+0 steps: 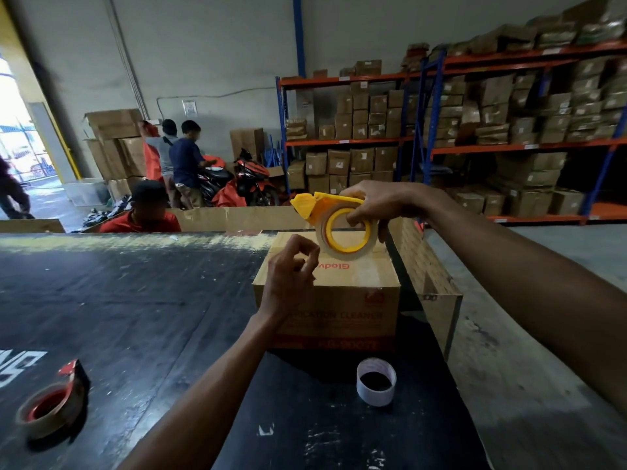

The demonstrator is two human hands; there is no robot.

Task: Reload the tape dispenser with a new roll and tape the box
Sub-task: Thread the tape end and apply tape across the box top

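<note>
A yellow tape dispenser with a clear tape roll mounted in it hangs above the far part of a brown cardboard box. My right hand grips the dispenser from above, with fingers through the roll's centre. My left hand hovers over the box's left top edge, thumb and fingers pinched together just below the roll. Whether a tape end lies between those fingers I cannot tell. The box stands closed on a black table.
An empty white tape core stands on the table in front of the box. A red tape dispenser with a roll lies at the front left. A seated person in red is beyond the table's far edge. Shelving with cartons fills the right background.
</note>
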